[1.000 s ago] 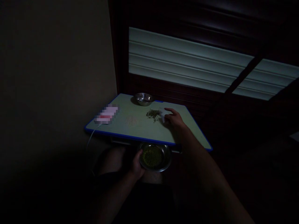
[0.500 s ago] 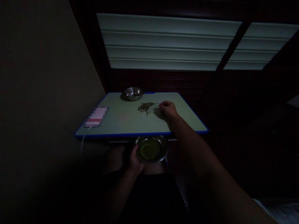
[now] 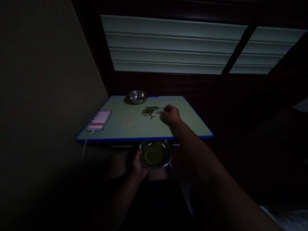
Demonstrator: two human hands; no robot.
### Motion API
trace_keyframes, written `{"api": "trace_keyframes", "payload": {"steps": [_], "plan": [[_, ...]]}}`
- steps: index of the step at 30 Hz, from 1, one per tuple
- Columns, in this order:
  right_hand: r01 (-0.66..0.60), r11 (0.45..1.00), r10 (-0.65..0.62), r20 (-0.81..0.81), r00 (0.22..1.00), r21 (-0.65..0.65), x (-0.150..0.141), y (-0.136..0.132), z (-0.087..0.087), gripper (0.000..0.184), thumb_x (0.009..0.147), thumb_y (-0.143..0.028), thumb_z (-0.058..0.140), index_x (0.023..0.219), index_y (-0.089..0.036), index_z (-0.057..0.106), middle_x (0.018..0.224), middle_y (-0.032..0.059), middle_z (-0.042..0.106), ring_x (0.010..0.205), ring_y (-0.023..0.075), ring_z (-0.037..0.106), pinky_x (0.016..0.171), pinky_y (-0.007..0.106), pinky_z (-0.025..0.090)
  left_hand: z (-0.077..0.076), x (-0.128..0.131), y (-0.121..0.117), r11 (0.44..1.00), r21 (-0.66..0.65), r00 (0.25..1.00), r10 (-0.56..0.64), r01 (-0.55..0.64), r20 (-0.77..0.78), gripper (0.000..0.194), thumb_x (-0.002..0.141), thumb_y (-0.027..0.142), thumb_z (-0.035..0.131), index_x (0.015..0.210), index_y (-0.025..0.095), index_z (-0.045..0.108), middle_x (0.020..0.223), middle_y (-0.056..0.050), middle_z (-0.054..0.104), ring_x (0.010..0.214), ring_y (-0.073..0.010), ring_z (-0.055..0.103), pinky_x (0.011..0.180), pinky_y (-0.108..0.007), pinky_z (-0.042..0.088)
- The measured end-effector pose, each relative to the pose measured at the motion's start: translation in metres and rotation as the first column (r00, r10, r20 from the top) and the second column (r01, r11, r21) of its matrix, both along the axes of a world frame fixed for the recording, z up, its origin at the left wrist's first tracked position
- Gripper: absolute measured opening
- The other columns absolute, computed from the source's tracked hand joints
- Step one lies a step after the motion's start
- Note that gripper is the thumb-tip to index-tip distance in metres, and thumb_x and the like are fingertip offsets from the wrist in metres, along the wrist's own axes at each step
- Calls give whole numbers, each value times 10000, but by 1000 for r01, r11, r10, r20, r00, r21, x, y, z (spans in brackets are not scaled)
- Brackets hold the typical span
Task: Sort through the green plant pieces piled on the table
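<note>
The room is dim. My left hand (image 3: 139, 165) grips the rim of a steel bowl (image 3: 166, 158) filled with small green grains, held just below the front edge of a small pale table with a blue rim (image 3: 134, 139). My right hand (image 3: 172, 114) rests on the tabletop with its fingers curled round a small white thing, right beside a little heap of green grains (image 3: 150, 111). What the white thing is I cannot make out.
An empty steel bowl (image 3: 137, 96) stands at the table's back edge. A blurred pink-and-white device (image 3: 99, 119) with a white cable (image 3: 86, 143) lies at the table's left. A wall is on the left, dark slatted panelling behind.
The view has swung and levelled since a second ago. My right hand has curled shut beside the heap; the white thing shows less. The left hand and its bowl have stayed put.
</note>
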State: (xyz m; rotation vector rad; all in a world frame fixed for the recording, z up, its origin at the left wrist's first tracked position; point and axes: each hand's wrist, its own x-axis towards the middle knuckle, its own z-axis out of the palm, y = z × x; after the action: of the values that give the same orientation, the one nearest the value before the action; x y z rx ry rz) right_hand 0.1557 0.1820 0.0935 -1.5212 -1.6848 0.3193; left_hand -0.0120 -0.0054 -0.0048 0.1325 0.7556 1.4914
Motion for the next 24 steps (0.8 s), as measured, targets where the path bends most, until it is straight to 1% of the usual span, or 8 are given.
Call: {"api": "trace_keyframes", "payload": {"steps": [6, 11, 19, 24], "plan": [[-1, 1000, 1, 15, 1000, -22, 0, -1, -1, 182, 686, -182, 546, 834, -181, 653, 795, 1, 661, 737, 132, 556, 721, 244, 423, -1, 0, 1, 1000, -1, 1000, -2, 2, 22, 291, 771, 316, 571, 985, 173, 706, 939, -80, 750, 1089, -290, 626, 953, -426, 477], [4, 999, -3, 21, 1000, -33, 0, -2, -1, 183, 686, -192, 551, 832, -180, 663, 805, 14, 673, 738, 138, 567, 720, 250, 431, -2, 1, 1, 999, -47, 999, -1, 3, 39, 269, 785, 310, 555, 934, 149, 710, 911, -96, 752, 1074, -299, 634, 950, -441, 481], [14, 998, -10, 60, 998, -66, 0, -1, -1, 194, 673, -195, 560, 830, -187, 674, 821, 26, 689, 746, 145, 583, 723, 255, 440, -2, 1, 1, 1000, -24, 999, 14, -12, 49, 269, 764, 296, 590, 947, 144, 715, 919, -102, 751, 1079, -302, 632, 956, -431, 476], [19, 998, -18, 15, 1000, -55, 1, 2, -4, 180, 659, -193, 568, 803, -187, 675, 799, 28, 693, 730, 152, 590, 723, 270, 452, -3, 1, 1, 1000, -17, 999, 18, -17, 34, 274, 773, 302, 577, 943, 138, 716, 919, -96, 754, 1052, -295, 646, 960, -433, 473]]}}
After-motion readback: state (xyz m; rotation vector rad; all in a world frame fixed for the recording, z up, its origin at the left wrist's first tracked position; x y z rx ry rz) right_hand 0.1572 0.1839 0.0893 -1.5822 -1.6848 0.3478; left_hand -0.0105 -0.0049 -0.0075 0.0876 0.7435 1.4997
